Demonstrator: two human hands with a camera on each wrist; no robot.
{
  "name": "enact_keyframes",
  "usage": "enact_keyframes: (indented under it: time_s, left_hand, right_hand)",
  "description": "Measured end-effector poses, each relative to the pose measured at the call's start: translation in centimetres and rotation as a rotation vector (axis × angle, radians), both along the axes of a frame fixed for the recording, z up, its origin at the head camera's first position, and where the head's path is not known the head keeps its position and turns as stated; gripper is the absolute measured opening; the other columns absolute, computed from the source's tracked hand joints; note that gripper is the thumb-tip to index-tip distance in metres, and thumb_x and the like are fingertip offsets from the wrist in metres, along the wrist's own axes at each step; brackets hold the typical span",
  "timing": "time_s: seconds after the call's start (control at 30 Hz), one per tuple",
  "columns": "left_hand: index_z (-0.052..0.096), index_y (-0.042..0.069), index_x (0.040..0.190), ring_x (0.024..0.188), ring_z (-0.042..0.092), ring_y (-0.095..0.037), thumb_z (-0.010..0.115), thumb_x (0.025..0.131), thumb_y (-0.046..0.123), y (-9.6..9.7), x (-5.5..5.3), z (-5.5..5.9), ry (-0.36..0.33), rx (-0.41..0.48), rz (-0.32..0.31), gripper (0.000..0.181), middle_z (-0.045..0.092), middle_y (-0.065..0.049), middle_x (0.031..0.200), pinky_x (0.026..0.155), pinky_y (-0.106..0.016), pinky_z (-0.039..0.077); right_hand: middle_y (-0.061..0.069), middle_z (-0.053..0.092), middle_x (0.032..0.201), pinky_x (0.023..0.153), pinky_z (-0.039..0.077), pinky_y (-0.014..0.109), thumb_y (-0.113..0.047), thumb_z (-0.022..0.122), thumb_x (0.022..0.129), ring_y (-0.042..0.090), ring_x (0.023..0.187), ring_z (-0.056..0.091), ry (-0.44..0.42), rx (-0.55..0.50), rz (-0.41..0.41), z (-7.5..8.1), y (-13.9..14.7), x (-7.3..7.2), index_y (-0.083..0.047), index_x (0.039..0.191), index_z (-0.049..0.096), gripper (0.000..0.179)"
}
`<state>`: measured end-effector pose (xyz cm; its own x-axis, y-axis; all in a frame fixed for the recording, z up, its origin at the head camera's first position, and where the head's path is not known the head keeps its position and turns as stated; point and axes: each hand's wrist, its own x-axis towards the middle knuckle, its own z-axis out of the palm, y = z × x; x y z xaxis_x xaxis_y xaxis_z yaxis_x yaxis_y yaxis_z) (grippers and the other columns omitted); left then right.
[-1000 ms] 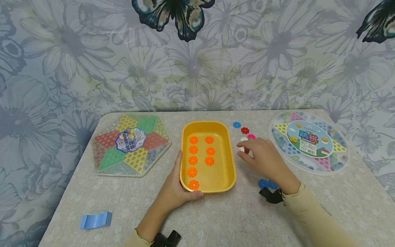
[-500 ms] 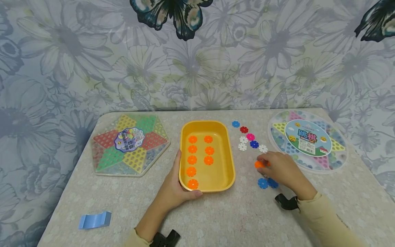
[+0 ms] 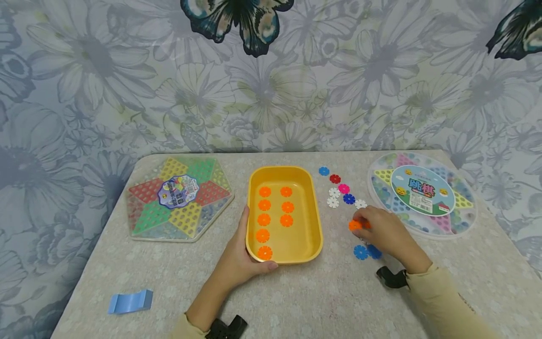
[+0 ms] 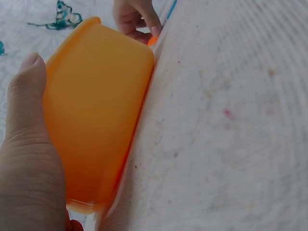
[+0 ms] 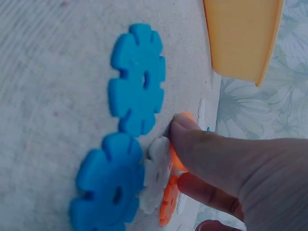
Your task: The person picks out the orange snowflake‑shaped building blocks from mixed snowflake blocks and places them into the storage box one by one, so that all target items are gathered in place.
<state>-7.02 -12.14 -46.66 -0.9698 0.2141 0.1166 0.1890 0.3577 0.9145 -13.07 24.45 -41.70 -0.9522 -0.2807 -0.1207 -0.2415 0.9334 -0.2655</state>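
My left hand (image 3: 238, 263) holds the yellow plastic tray (image 3: 311, 254) at its near left corner, thumb at the front rim and fingers along the left side. Inside the tray lie several orange notched discs (image 3: 264, 219) in two columns. Right of the tray, my right hand (image 3: 387, 235) pinches an orange notched disc (image 3: 354, 226) at the table surface. In the right wrist view, the thumb covers part of that disc. Another orange disc (image 5: 168, 201) and a white disc (image 5: 156, 175) lie close by, with two blue discs (image 5: 139, 79) nearer the camera.
Blue, red, pink and white discs (image 3: 333, 202) are scattered beyond my right hand. A round Chinese checkers box (image 3: 423, 193) stands at the right, a hexagonal one (image 3: 179, 197) at the left. A light blue plastic piece (image 3: 130, 302) lies at the front left.
My right hand has moved from the white and pink discs back toward me and right, to the orange disc, and has stayed there. The left hand and tray have not moved.
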Motion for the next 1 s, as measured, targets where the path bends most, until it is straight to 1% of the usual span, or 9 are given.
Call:
enact_keyframes:
  time_s: [0.17,0.37,0.53,0.67,0.77,0.87,1.0]
  left_hand:
    - [-0.006,0.034,0.159,0.142,0.041,-0.017,0.095,0.061,0.039,0.0,0.0,0.0,-0.009,-0.004,0.007,0.141,0.024,0.001,0.165,0.115,-0.053,0.033]
    - [-0.006,0.035,0.159,0.142,0.041,-0.017,0.095,0.06,0.04,0.0,0.0,-0.1,-0.006,-0.007,0.008,0.141,0.024,0.001,0.165,0.114,-0.054,0.033]
    - [-0.006,0.037,0.159,0.142,0.042,-0.017,0.095,0.06,0.039,0.0,0.0,0.0,-0.004,-0.002,0.005,0.141,0.024,0.001,0.165,0.114,-0.054,0.033]
    - [-0.006,0.036,0.159,0.141,0.042,-0.017,0.096,0.06,0.039,0.0,0.0,-0.1,-0.006,-0.003,0.008,0.142,0.024,0.001,0.165,0.114,-0.054,0.033]
    - [-0.006,0.035,0.159,0.14,0.043,-0.017,0.096,0.06,0.039,0.0,0.0,0.0,-0.007,-0.002,0.008,0.142,0.025,0.001,0.164,0.114,-0.053,0.034]
    - [-0.006,0.035,0.159,0.139,0.044,-0.017,0.096,0.06,0.039,0.0,0.0,0.1,-0.01,0.001,0.008,0.142,0.025,0.001,0.164,0.114,-0.053,0.035]
    - [-0.006,0.037,0.159,0.139,0.044,-0.017,0.095,0.06,0.04,0.1,0.1,0.2,-0.014,0.001,0.01,0.141,0.025,0.001,0.164,0.113,-0.054,0.034]
  right_hand:
    - [-0.002,0.066,0.092,0.076,0.05,0.038,-0.029,0.078,0.087,0.017,0.081,0.055,-0.018,-0.031,-0.002,0.0,-0.1,0.0,-0.015,0.109,0.067,0.028]
    - [-0.003,0.067,0.09,0.076,0.051,0.04,-0.034,0.077,0.087,0.015,0.08,0.056,-0.015,-0.019,0.023,0.1,-0.1,-0.2,-0.013,0.11,0.071,0.032]
    - [-0.003,0.071,0.091,0.077,0.054,0.041,-0.037,0.079,0.083,0.014,0.08,0.059,-0.008,-0.018,0.035,0.5,-0.2,-0.1,-0.011,0.11,0.075,0.037]
    - [-0.001,0.073,0.094,0.08,0.055,0.043,-0.04,0.078,0.084,0.016,0.083,0.062,-0.029,-0.023,0.02,0.7,-0.4,0.0,-0.011,0.107,0.077,0.036]
    - [-0.001,0.072,0.092,0.078,0.055,0.041,-0.041,0.076,0.086,0.016,0.082,0.061,-0.036,-0.029,0.008,0.7,-0.6,0.1,-0.011,0.105,0.077,0.036]
    - [-0.002,0.07,0.088,0.074,0.054,0.036,-0.04,0.076,0.086,0.014,0.079,0.058,0.008,-0.06,0.007,0.8,-0.8,0.1,-0.011,0.105,0.076,0.035]
    - [-0.004,0.068,0.087,0.069,0.051,0.029,-0.035,0.077,0.085,0.013,0.074,0.055,0.117,-0.135,0.033,1.3,-1.5,0.1,-0.011,0.106,0.076,0.031]
